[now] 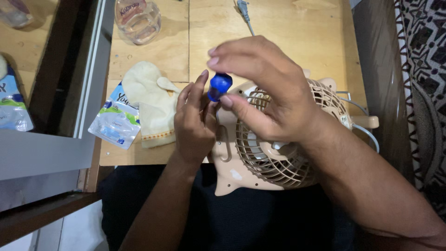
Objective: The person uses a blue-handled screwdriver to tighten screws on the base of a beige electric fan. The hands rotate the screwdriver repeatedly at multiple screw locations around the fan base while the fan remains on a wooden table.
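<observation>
The right hand [265, 88] pinches the blue plastic screwdriver handle [219, 86] over the beige plastic grille fan [278, 139] while the left hand [193, 123], grip loosely curled, steadies it; keeping the tool upright should prevent slipping

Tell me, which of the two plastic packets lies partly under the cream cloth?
The packet on the wooden table, beside the left hand; the cream cloth overlaps its edge. The other packet lies apart, far left.
</observation>
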